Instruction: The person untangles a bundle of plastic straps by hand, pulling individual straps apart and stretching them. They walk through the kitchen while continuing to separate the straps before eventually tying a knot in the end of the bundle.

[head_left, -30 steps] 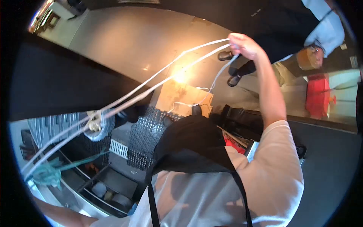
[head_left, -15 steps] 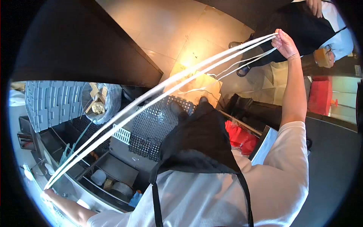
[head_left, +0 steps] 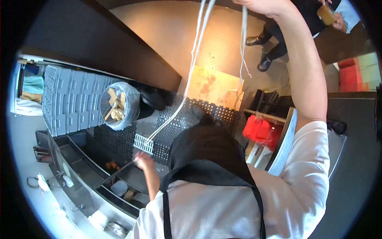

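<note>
Long white dough-like strands (head_left: 192, 65) stretch from the top edge of the head view down to my left hand (head_left: 144, 160), which is closed at their lower end; the last bit is hard to see against a white floor grate (head_left: 143, 144). My right hand (head_left: 258, 4) is raised at the top edge, partly cut off, with fingers wrapped round more of the strands. From it a shorter bunch (head_left: 244, 36) hangs down, its thin loose ends over the floor.
Stacked grey crates (head_left: 75, 101) and a lined bin (head_left: 122, 105) stand at the left, above a sink counter (head_left: 89, 193). Red bags (head_left: 260, 129) hang beside a shelf at the right. Another person (head_left: 280, 34) stands at the upper right, holding a brown object (head_left: 326, 15).
My left hand has moved right and inward from the lower left. My right hand has moved up and left. The strands, stretched diagonally before, now hang more steeply, with some ends dangling.
</note>
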Available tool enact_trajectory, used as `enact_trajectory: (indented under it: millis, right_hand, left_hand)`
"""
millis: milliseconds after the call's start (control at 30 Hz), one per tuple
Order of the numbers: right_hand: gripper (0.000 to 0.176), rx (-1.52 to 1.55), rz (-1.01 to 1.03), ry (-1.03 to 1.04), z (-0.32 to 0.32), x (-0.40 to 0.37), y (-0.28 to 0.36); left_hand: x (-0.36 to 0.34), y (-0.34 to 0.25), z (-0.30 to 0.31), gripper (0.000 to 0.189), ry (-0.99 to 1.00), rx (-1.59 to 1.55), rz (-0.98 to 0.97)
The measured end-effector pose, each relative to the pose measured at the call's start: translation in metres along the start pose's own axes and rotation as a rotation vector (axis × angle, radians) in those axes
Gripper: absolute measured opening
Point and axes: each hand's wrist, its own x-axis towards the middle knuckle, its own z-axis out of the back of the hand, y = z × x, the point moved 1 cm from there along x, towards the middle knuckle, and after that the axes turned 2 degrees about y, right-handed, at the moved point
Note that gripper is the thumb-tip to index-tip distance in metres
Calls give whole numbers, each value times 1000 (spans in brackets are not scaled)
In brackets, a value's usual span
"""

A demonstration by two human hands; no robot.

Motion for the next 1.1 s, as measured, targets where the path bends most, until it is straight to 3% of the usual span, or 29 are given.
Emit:
enact_trajectory:
  millis: [33,67,100,133,233,267,367,400,467,533,567,633,667,700,767,900,967,1033,1067,1100]
  right_hand:
    - [28,34,28,44,-14,-4,4]
    - [28,69,57,86,-30,-9,8]
    - [27,52,65,124,-43,-12,13]
    - [26,29,79,170,-54,-12,18]
    - [23,74,102,233,-80,-21,47]
    - [22,82,105,252,-86,-23,58]
    - [21,-67,213,203,-102,-28,100]
    - [20,-49,201,222,-108,-20,108]
    - [14,56,161,224,-116,-11,132]
    - [11,-9,252,155,-115,-14,165]
    - [11,-37,193,124,-115,-12,186]
    - [12,-59,134,33,-124,-11,211]
    - [12,-65,141,-28,-129,-11,217]
    - [13,-68,223,-121,-136,-15,212]
    - [16,54,218,-89,-125,-19,207]
    - [23,-258,-113,5,-110,-42,211]
    - [22,-279,-177,-34,-105,-56,219]
    - [21,-296,-273,-83,-102,-65,231]
    - [21,-244,-228,-101,-101,-65,227]
    - [21,-192,-183,-118,-100,-64,217]
  left_hand:
    - [2,30,-23,12,164,-193,208]
    - [-45,25,-65,19,152,-193,127]
    - [-37,23,-72,26,574,-286,193]
    - [-87,-7,-102,34,474,-282,138]
    - [-136,-81,-130,46,873,-96,-120]
    - [-178,-108,-144,46,863,-62,-193]
    - [-243,-164,-180,42,1103,77,-545]
    - [-268,-179,-190,50,1200,111,-663]
    - [-319,-203,-214,46,1290,189,-850]
    - [-363,-213,-229,39,1326,163,-1001]
    - [-400,-230,-232,22,1330,198,-840]
    - [-410,-248,-233,16,1491,203,-813]
    - [-401,-254,-235,19,1657,159,-956]
    - [-394,-260,-235,20,1668,201,-1001]
    - [-382,-262,-240,18,1582,196,-1030]
    - [-367,-277,-240,17,1565,243,-1151]
    - [-353,-281,-254,15,1596,213,-1135]
    - [-341,-289,-261,24,1520,368,-1195]
    - [-341,-290,-262,33,1477,446,-1221]
    - [-344,-289,-261,27,1479,460,-1265]
